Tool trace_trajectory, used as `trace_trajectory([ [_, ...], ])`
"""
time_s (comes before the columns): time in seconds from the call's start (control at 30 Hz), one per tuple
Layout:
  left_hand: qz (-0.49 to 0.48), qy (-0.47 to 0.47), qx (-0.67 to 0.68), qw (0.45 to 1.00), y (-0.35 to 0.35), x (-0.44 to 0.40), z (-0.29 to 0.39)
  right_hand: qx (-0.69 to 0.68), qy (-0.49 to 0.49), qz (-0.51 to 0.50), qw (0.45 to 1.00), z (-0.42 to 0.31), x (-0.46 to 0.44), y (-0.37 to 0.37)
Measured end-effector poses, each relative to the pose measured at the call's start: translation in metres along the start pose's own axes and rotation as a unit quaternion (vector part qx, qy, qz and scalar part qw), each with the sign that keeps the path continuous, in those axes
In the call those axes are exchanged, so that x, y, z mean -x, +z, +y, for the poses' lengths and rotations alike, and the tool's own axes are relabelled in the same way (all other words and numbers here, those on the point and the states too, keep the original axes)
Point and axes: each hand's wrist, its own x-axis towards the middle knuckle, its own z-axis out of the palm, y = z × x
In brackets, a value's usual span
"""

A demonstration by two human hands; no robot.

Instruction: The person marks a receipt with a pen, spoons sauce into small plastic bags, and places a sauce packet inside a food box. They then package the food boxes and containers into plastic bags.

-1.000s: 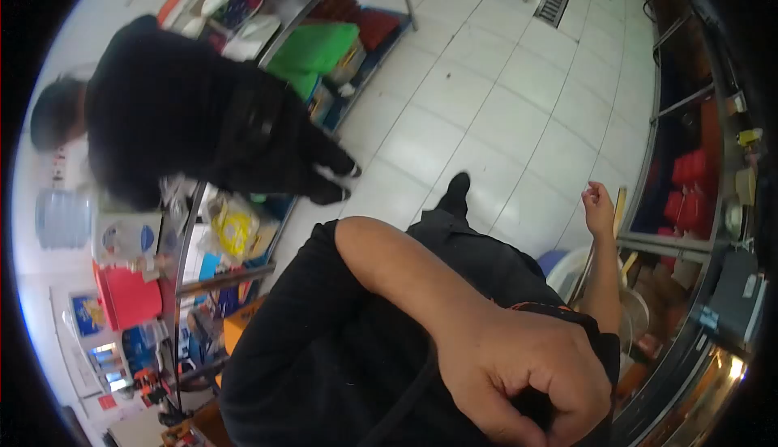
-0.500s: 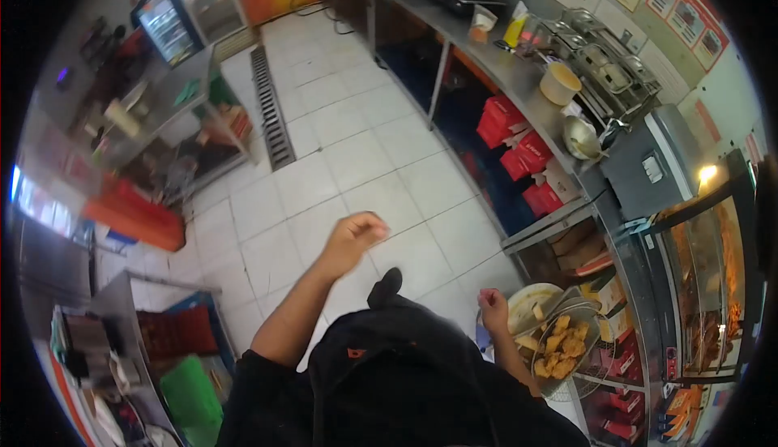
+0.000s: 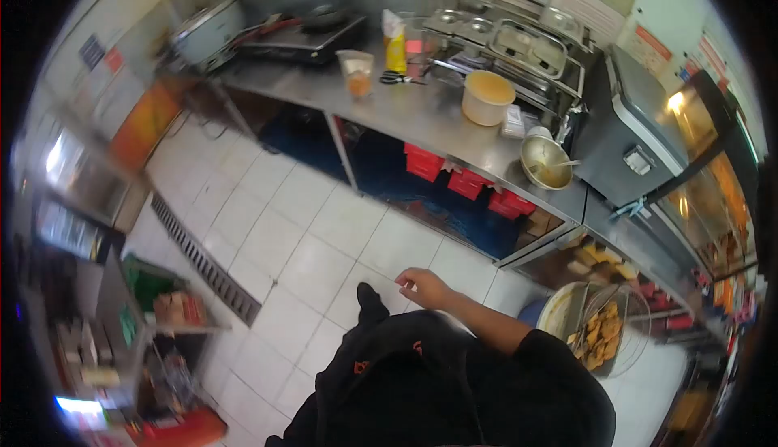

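Note:
My right hand (image 3: 423,286) hangs in front of my body above the tiled floor. Its fingers are loosely curled, with a gap to the thumb, and nothing is in them. My left hand is out of view. To the right of my right arm, a wire basket (image 3: 640,317) of golden fried pieces (image 3: 601,335) rests over a pale round tub (image 3: 561,311). On the steel counter (image 3: 438,135) ahead stand a metal bowl (image 3: 545,163) with a utensil in it and a plastic tub (image 3: 488,98) with an orange-yellow top. Neither is touched.
Black-handled scissors (image 3: 401,78), a yellow pack (image 3: 395,48) and a clear bag (image 3: 356,72) lie farther along the counter. Red boxes (image 3: 466,183) fill the shelf below. A grey insulated box (image 3: 636,131) and a lit glass display (image 3: 713,196) stand right. A floor drain (image 3: 203,260) runs left.
My view has turned to the right, bringing the counter in front of me. My left hand has left the view. My right hand has swung forward, away from beside the wire basket.

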Motion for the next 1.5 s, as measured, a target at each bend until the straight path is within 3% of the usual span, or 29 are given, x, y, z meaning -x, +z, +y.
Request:
trace_trajectory([
  [0.17,0.041,0.136,-0.177,0.974,-0.185,-0.17,0.085,0.017,0.127,0.086,0.988,0.036,-0.062,-0.031],
  [0.27,0.221,0.27,-0.344,0.872,-0.339,-0.31,0.189,0.064,0.16,0.309,0.936,0.061,-0.096,-0.086],
  [0.33,0.341,0.27,-0.087,0.896,-0.436,-0.349,0.287,0.092,0.174,0.438,0.877,0.079,-0.113,-0.137],
  [0.37,0.363,0.323,0.119,0.866,-0.476,-0.308,0.36,0.101,0.179,0.492,0.846,0.083,-0.121,-0.168],
  [0.47,0.379,0.458,0.195,0.78,-0.55,-0.257,0.511,0.117,0.208,0.606,0.759,0.116,-0.137,-0.263],
  [0.63,0.354,0.559,0.135,0.737,-0.53,-0.2,0.668,0.062,0.108,0.729,0.673,0.152,-0.184,-0.415],
  [0.7,0.321,0.616,0.051,0.718,-0.51,-0.191,0.723,-0.04,-0.004,0.716,0.697,0.146,-0.21,-0.449],
  [0.77,0.319,0.626,-0.019,0.711,-0.494,-0.184,0.777,-0.021,-0.004,0.689,0.725,0.124,-0.233,-0.456],
  [0.83,0.249,0.667,-0.049,0.7,-0.482,-0.196,0.833,0.014,-0.043,0.626,0.778,0.117,-0.245,-0.456],
  [0.97,0.189,0.696,-0.15,0.677,-0.459,-0.208,0.942,0.032,-0.011,0.572,0.82,0.115,-0.25,-0.42],
  [1.17,0.301,0.619,-0.265,0.675,-0.428,-0.242,1.044,0.112,0.005,0.532,0.839,0.084,-0.219,-0.406],
  [1.23,0.299,0.616,-0.219,0.695,-0.418,-0.267,1.06,0.111,0.053,0.533,0.837,0.079,-0.207,-0.405],
  [1.37,0.254,0.67,-0.184,0.673,-0.443,-0.275,1.067,0.101,0.075,0.567,0.814,0.085,-0.199,-0.405],
  [1.43,0.147,0.695,0.026,0.703,-0.453,-0.274,1.057,0.074,0.071,0.574,0.813,0.09,-0.21,-0.406],
  [1.47,0.14,0.693,0.019,0.707,-0.455,-0.264,1.05,0.048,0.066,0.576,0.813,0.091,-0.216,-0.405],
  [1.5,-0.007,0.651,0.195,0.734,-0.459,-0.247,1.041,0.04,0.077,0.579,0.811,0.091,-0.226,-0.406],
])
